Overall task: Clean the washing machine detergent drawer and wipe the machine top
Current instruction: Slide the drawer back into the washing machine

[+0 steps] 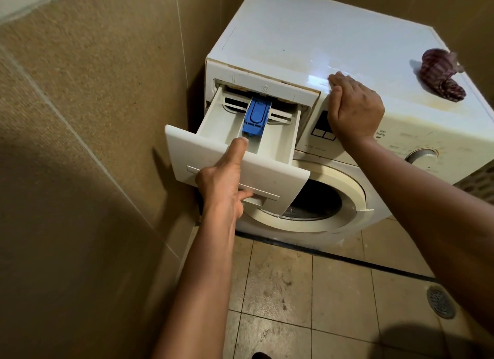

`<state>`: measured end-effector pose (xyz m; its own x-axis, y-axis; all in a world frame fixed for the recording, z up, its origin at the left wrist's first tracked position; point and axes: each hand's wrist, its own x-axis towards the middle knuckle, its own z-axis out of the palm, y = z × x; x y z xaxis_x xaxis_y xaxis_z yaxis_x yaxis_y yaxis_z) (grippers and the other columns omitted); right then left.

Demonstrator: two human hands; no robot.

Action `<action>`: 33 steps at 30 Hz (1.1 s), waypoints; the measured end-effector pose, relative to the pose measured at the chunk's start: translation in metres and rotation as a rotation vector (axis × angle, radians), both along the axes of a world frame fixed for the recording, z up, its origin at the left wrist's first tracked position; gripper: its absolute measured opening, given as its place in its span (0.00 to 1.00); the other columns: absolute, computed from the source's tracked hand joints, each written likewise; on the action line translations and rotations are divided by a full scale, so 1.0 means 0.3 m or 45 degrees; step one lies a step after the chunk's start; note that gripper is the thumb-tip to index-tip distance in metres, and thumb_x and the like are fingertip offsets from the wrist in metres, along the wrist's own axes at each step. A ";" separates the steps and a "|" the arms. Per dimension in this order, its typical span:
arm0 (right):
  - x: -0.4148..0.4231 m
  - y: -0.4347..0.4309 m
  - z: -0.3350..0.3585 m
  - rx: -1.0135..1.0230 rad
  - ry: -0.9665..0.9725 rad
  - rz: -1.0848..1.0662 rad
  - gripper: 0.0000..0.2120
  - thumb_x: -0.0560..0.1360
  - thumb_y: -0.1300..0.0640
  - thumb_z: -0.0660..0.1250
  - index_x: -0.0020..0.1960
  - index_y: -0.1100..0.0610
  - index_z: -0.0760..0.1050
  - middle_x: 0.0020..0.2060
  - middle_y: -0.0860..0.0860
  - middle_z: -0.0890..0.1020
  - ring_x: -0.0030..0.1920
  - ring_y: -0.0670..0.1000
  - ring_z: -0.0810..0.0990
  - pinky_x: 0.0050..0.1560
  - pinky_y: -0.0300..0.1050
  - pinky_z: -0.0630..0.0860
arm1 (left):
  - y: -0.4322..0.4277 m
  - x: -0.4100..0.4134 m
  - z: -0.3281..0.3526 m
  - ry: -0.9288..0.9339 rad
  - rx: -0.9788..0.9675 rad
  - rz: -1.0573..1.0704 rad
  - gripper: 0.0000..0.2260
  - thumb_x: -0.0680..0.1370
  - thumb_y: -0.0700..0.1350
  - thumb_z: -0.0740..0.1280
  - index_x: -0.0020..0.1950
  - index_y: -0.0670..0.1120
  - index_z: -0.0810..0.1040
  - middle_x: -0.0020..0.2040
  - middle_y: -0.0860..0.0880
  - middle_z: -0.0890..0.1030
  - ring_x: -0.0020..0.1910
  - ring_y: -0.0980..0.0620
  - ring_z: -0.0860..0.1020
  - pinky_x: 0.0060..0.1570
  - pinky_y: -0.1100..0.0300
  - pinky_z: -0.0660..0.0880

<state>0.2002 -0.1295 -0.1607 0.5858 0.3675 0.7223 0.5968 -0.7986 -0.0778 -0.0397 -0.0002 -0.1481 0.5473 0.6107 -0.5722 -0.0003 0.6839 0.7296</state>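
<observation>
The white washing machine [307,32] stands in a corner. Its detergent drawer [222,121] is pulled far out, showing white compartments and a blue insert [256,115] in the middle. My left hand [227,177] grips the drawer's front panel: fingers curled under the handle recess, thumb stretched over the top edge toward the blue insert. My right hand [352,107] rests on the machine's front top edge beside the drawer slot, fingers curled over the rim above the dark display. A crumpled dark purple striped cloth [441,75] lies on the machine top at the right.
A tiled wall [93,118] runs close along the machine's left side. The round door [344,187] sits below the drawer. Beige floor tiles [307,292] lie in front, with a round metal drain [440,301] at the right. A control dial [422,155] is on the panel's right.
</observation>
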 end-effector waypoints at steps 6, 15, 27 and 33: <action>0.010 -0.002 -0.008 -0.013 -0.009 -0.014 0.18 0.80 0.53 0.51 0.59 0.51 0.78 0.58 0.47 0.82 0.59 0.49 0.79 0.51 0.45 0.73 | 0.013 -0.001 0.001 -0.025 0.022 -0.030 0.13 0.71 0.47 0.75 0.44 0.50 0.70 0.53 0.45 0.78 0.55 0.45 0.78 0.51 0.38 0.79; 0.024 -0.002 -0.018 -0.015 -0.006 -0.047 0.19 0.80 0.51 0.50 0.61 0.50 0.78 0.60 0.47 0.81 0.61 0.49 0.79 0.54 0.46 0.74 | 0.018 0.025 -0.009 0.017 0.012 -0.037 0.15 0.70 0.47 0.76 0.48 0.49 0.71 0.52 0.46 0.78 0.52 0.47 0.78 0.49 0.38 0.79; 0.030 -0.002 -0.022 -0.027 0.015 -0.050 0.20 0.80 0.51 0.51 0.62 0.51 0.78 0.61 0.48 0.80 0.62 0.50 0.78 0.57 0.47 0.74 | 0.006 0.033 -0.004 0.033 0.002 -0.065 0.23 0.71 0.46 0.74 0.63 0.44 0.71 0.52 0.46 0.76 0.51 0.49 0.77 0.49 0.41 0.80; 0.034 -0.002 -0.031 -0.038 -0.024 -0.062 0.19 0.80 0.52 0.51 0.62 0.51 0.78 0.60 0.48 0.80 0.61 0.50 0.79 0.56 0.46 0.75 | 0.014 0.041 -0.018 0.083 0.007 -0.055 0.20 0.71 0.47 0.73 0.59 0.44 0.74 0.52 0.47 0.77 0.53 0.47 0.77 0.40 0.49 0.81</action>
